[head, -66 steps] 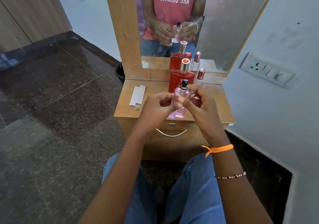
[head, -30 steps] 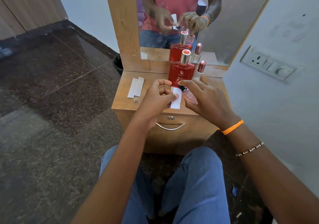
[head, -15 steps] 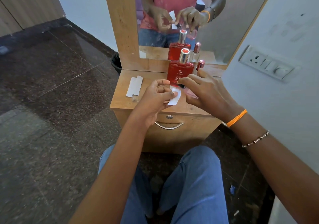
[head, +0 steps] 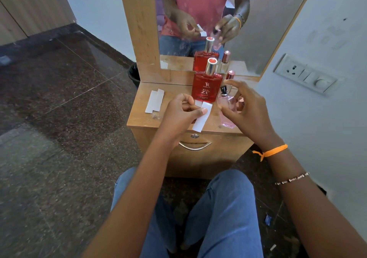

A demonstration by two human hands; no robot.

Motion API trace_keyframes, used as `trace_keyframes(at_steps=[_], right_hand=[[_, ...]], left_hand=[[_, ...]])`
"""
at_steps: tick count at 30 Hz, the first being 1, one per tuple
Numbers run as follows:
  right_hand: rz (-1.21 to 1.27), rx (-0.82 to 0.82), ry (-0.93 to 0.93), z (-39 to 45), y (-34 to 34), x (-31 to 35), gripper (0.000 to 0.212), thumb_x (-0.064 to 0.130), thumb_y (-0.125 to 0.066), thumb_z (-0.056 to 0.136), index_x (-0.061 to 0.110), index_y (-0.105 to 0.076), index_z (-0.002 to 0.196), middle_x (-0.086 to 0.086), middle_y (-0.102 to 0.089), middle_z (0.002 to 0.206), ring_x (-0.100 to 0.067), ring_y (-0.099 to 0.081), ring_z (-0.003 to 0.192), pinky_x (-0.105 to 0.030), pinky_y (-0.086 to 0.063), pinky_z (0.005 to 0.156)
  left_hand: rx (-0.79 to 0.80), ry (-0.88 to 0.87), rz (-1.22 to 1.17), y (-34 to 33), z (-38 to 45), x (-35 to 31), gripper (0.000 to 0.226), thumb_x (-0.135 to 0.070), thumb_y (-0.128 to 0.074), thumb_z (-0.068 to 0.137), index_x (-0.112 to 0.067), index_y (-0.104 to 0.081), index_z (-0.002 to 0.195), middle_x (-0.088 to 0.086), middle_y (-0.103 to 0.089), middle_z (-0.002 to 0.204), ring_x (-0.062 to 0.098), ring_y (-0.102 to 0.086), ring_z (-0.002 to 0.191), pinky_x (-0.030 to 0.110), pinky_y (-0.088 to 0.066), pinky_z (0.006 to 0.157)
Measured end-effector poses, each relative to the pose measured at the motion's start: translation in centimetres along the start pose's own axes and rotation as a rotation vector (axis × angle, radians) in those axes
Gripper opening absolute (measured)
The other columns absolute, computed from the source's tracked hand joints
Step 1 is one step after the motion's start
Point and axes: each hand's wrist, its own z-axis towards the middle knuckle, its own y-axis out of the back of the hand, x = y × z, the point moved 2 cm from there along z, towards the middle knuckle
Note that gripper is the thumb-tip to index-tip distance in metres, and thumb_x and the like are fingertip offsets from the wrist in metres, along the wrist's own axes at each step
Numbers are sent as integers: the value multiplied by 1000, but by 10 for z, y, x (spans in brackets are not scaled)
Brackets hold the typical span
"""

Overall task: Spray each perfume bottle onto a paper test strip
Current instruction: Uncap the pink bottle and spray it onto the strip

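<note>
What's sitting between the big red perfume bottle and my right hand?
In the head view, the pink perfume bottle with its black sprayer stands between the red bottle and your open right hand, which isn't touching it.

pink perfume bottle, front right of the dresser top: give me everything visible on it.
The pink perfume bottle is clear glass holding pale pink liquid, with a black spray nozzle on top and no cap on it. It stands on the wooden dresser top, near the front edge, just right of the red bottle. The right hand is open around it, fingers spread; whether they touch it I cannot tell.
</note>
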Motion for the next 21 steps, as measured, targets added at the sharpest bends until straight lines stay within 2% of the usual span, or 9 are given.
trace_keyframes(at_steps=[2,5,7,9,12,14,16,19,21], right_hand=[[76,-66,-86,-7,0,-6,51,19,-73,77,22,-52,124,6,-58,83,0,-52,66,-4,-41,61],[128,-200,-209,-17,4,-17,43,17,-71,78,19,-54,118,1,-57,76,-3,-51,63,-6,-39,61],[149,-278,-268,-23,8,-26,42,16,-71,78,16,-55,117,5,-54,73,-2,-50,63,-6,-38,62],[179,-345,-314,-28,13,-35,41,16,-71,78,17,-56,116,11,-51,71,0,-49,63,-8,-38,63],[198,-406,-367,-31,20,-46,42,16,-72,77,16,-56,116,7,-50,72,2,-49,64,-8,-38,62],[203,-411,-384,-32,22,-50,42,17,-72,77,17,-56,117,4,-51,73,1,-49,62,-8,-38,62],[219,-404,-392,-33,22,-54,42,17,-71,77,18,-56,116,4,-52,74,-1,-47,61,-9,-38,62],[229,-405,-410,-32,21,-61,41,19,-71,78,17,-55,116,0,-56,78,-4,-49,63,-10,-39,62],[227,-414,-417,-31,21,-65,41,19,-72,78,16,-55,115,-4,-58,81,-7,-51,67,-10,-40,62]], left_hand=[[-5,-24,30,-4,2,3,25,-4,-69,81,-17,-49,72,-4,-62,66,3,-63,66,13,-48,57],[-9,-32,78,-15,10,10,20,-3,-69,80,-17,-59,71,2,-65,71,13,-64,76,25,-53,71],[4,-38,111,-28,17,15,16,-2,-68,79,-17,-66,74,2,-68,76,13,-64,77,28,-53,76],[12,-47,147,-43,25,17,11,-3,-67,80,-14,-72,80,1,-70,81,11,-65,79,22,-54,73],[0,-69,208,-68,37,17,12,-5,-67,81,-9,-74,89,2,-72,90,10,-65,81,22,-54,71],[18,-74,262,-86,45,18,15,-4,-67,82,-8,-74,95,6,-72,96,5,-59,67,17,-48,59],[18,-93,326,-101,53,19,18,-2,-68,81,-7,-73,97,6,-72,99,2,-55,63,9,-42,55],[-28,-153,387,-115,61,23,16,7,-65,76,-4,-73,85,8,-72,96,9,-61,73,5,-44,58],[-65,-208,456,-121,65,29,20,13,-58,72,-3,-70,70,9,-68,81,13,-61,70,16,-46,59]])
